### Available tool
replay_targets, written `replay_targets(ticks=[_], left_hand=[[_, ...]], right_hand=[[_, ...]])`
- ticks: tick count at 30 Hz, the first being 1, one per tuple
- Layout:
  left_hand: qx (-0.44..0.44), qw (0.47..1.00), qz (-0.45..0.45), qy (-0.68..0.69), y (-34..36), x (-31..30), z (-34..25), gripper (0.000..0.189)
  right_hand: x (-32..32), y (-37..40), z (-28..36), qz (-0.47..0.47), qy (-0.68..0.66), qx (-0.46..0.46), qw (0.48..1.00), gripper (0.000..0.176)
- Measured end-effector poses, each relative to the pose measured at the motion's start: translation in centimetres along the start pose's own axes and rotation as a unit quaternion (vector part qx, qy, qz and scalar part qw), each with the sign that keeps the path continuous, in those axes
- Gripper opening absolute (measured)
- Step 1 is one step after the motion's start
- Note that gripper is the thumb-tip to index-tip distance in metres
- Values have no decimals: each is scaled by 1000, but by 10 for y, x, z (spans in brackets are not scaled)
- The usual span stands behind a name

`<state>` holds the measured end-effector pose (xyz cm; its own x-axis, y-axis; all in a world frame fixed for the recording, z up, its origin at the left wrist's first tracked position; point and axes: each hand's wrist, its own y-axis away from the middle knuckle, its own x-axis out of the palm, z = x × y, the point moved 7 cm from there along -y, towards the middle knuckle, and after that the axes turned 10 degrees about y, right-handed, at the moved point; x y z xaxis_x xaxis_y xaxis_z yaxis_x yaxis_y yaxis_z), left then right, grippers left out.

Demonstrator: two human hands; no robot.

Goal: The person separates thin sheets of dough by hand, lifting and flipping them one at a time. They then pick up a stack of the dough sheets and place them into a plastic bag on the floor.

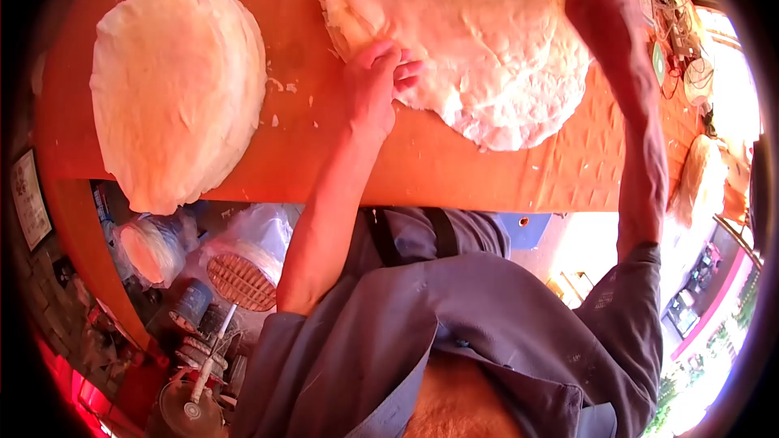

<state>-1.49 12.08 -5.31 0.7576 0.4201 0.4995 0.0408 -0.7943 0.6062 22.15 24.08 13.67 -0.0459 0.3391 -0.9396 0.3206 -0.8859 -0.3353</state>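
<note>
Left hand (377, 85): open, fingers stretched out flat, tips pressed on the near-left edge of the big stack; palm over the bare worktop just beside it.
Right hand (596, 0): far up on the same stack, at its far-right rim; open or closed cannot be told, fingers hidden against the white sheets.
Big stack (487, 57): pale, round, thin floury sheets piled on the right half of the worktop; ragged edges, top layer folded over at the far side.
Second stack (174, 89): similar round pile, smoother on top, on the left of the worktop, well apart from both hands, near edge reaching the worktop's front rim.
Worktop (422, 166): orange, with a patterned surface towards the right.
Crumbs (280, 85): small white flakes scattered between the two stacks.
Below the worktop: round pile in a clear bag (150, 251), and near it a woven round disc (242, 281).
Clothing: grey shirt (454, 316), sleeves ending above the elbows.
</note>
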Motion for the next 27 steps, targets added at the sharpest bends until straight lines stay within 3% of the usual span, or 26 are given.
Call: replay_targets(ticks=[2,5,6,7,9,12,15,18,20,23,24,27], left_hand=[[27,999,-13,-18,1,0,-6,34],[22,1000,-12,13,-7,-1,-9,27],[8,1000,-10,24,-10,0,-9,26],[-7,999,-8,35,-13,0,-8,25],[-20,998,-9,56,-16,-6,-6,25],[-8,999,-28,36,-14,-3,-6,24],[88,994,-33,-52,-7,13,-22,24],[45,996,-74,28,-16,5,-20,23],[42,996,-77,3,-18,6,-21,23],[38,997,-66,-27,-26,5,-21,22],[37,997,-59,-34,-29,6,-20,22],[91,986,-98,-103,-26,9,-22,23]], right_hand=[[-26,-12,12,-77,129,-82,985,15],[30,11,55,-48,30,-142,988,14],[62,25,69,-5,-28,-138,990,13],[105,38,71,127,-31,-93,987,10],[104,53,81,41,-83,-91,991,7],[97,59,78,65,-100,-65,991,7],[91,49,76,64,-114,-60,990,6],[94,49,84,57,-124,-44,990,6],[103,55,88,46,-118,-57,990,6],[112,42,87,138,-100,-29,985,15],[112,36,93,147,-82,-40,985,11],[114,36,106,76,-124,-53,988,8]])
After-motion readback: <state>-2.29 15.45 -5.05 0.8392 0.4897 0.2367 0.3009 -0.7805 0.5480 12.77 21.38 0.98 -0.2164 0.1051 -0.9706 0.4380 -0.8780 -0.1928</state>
